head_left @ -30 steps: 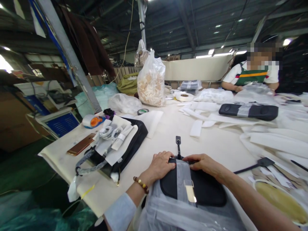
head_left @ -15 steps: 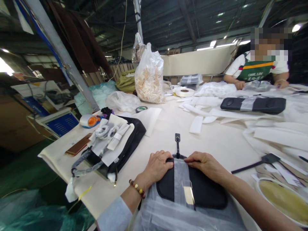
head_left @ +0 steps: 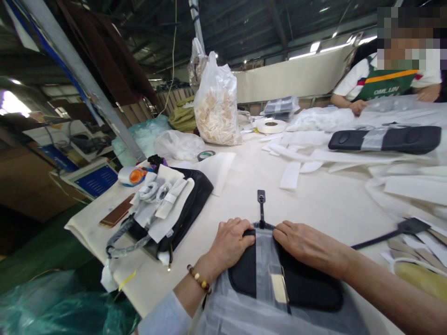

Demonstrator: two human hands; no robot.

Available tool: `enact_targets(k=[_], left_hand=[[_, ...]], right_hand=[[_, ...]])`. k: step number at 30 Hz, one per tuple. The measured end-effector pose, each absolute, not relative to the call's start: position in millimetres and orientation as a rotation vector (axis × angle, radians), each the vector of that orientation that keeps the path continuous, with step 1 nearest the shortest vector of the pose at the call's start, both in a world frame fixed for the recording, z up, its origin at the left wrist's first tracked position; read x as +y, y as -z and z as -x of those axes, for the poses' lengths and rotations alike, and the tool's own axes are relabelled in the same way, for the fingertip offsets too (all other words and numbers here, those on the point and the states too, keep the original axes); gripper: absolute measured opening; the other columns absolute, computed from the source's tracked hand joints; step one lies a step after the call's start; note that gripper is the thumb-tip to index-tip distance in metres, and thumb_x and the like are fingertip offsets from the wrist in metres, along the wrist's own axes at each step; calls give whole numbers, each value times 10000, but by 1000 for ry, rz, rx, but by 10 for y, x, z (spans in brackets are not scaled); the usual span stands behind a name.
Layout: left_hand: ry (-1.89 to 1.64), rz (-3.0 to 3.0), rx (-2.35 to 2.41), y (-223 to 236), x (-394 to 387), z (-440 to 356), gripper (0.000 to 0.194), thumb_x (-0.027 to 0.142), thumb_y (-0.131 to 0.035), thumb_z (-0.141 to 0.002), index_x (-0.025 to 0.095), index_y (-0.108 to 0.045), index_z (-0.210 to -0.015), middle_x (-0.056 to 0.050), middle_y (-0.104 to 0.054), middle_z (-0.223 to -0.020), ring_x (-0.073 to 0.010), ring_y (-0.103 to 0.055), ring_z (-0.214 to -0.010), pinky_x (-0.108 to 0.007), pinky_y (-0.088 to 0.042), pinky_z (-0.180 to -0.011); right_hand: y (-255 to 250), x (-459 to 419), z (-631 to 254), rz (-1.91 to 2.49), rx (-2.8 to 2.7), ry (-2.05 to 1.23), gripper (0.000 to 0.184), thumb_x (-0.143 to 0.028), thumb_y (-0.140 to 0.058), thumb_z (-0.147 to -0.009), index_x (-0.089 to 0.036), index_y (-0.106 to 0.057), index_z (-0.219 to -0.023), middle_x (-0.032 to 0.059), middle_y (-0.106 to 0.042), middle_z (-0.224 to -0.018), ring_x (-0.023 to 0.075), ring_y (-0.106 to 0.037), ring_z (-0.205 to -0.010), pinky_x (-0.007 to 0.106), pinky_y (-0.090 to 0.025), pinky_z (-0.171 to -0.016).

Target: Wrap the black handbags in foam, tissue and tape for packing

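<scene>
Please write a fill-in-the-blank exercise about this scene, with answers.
The brown beaded bracelet circles the ____ wrist.
The left hand and right hand touch the rounded black bag on either ____ of the translucent grey strip.
The round white roll lies to the ____ of the tall clear plastic bag.

Missing words: left; side; right.

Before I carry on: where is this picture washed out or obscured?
Head view, far left: a bright patch burns out white; head view, upper right: pixelation covers part of the co-worker; head view, lower centre: the left hand and right hand show clearly.
</scene>
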State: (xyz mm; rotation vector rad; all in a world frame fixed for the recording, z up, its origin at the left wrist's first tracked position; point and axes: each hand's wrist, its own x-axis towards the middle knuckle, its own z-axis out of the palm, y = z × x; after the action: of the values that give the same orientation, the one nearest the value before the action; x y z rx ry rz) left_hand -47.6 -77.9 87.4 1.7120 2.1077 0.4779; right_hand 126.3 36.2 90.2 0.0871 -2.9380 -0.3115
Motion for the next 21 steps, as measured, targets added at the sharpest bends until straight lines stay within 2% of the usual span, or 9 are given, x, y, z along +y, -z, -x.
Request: enact_targets(k=[5,8,11,13,21], left_hand=[[-493,-1704,2096,-862,-782,477,128,288,-494,-868,253,-582,-954,15,-606,-993,-197,-515,-1009,-388,-333,-873],[-509,-1705,2089,-851,-790,482,127,285,-502,-869,257,-581,-964,18,-605,-995,-197,-512,-1007,-390,-329,-870],[-521,-1702,2083,-846,-792,486,124,279,-514,-866,254,-582,-968,16,-605,-997,-196,-512,-1008,-387,-330,-865],[-521,-1698,2084,-843,-788,489,121,271,-520,-864,250,-583,-966,14,-605,-997,-195,-512,-1010,-383,-331,-866],[-471,-1718,2101,-829,-764,486,123,284,-524,-867,254,-582,-971,12,-610,-1007,-198,-514,-1005,-386,-337,-862]], right_hand=[[-842,459,-1311,54,-2936,11,247,55,-415,-783,-171,-510,-760,20,-597,-719,154,-580,-639,245,-456,-584],[-828,501,-1372,115,-2930,-124,253,53,-402,-804,-160,-530,-850,18,-618,-767,140,-600,-691,231,-467,-632],[-840,528,-1402,-66,-2930,-10,293,36,-369,-824,-138,-525,-1001,49,-630,-829,155,-602,-715,256,-482,-648],[-851,542,-1392,-169,-2923,98,295,18,-351,-836,-129,-526,-1024,60,-624,-808,164,-589,-686,268,-479,-612],[-925,526,-1255,-419,-2889,500,205,-14,-400,-813,-124,-570,-782,44,-552,-635,176,-502,-514,296,-401,-462]])
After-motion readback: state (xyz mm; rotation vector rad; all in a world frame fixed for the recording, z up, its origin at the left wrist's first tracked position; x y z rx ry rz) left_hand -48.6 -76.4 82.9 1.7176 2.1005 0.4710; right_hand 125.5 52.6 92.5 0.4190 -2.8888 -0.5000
